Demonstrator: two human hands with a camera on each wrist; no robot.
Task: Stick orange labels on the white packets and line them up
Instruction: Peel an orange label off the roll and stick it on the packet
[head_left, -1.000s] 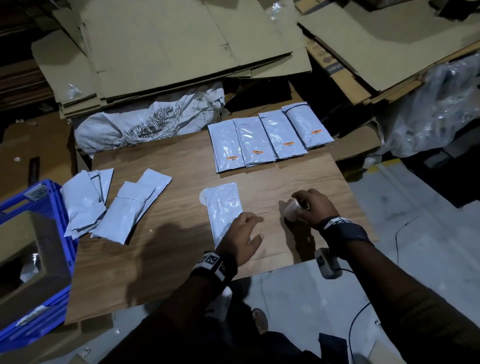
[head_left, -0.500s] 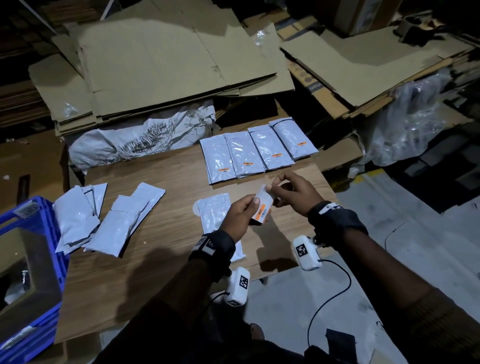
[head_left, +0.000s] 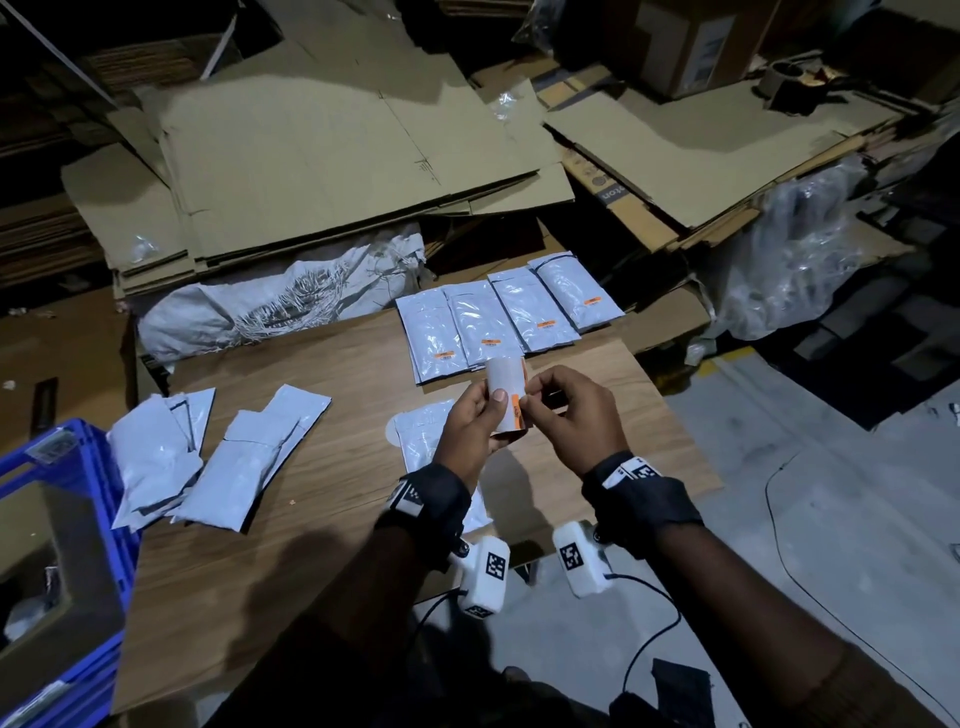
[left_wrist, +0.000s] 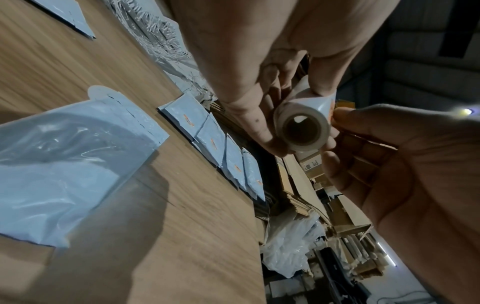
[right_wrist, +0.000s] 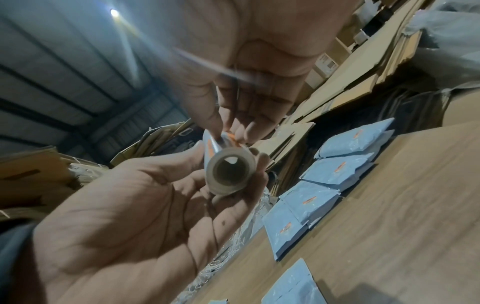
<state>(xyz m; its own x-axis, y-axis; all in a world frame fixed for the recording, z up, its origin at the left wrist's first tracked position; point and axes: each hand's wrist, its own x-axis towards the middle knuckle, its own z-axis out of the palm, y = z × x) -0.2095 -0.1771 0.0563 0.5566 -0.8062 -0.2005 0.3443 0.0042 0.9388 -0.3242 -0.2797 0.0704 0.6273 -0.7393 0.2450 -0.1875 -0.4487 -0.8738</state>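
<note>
While the left hand (head_left: 470, 423) is gripping the label roll (head_left: 506, 402) with thumb and fingers wrapped round its body, the right hand (head_left: 569, 415) is pinching an orange label (head_left: 516, 410) at the roll's edge between thumb and fingertip. Both hands are hovering just above the wooden board (head_left: 322, 467), and the roll is standing roughly upright between them, its hollow core (left_wrist: 301, 129) staring straight into the left wrist camera. Directly beneath the left hand, an unlabelled white packet (head_left: 418, 441) is lying flat on the board. At the board's far edge, four labelled packets (head_left: 509, 317) are sitting side by side in a row, edges overlapping, each showing a small orange sticker. Over on the board's left side, a loose heap of plain packets (head_left: 208, 457) is waiting, and a blue crate (head_left: 78, 467) is sitting just beyond the board's left edge.
</note>
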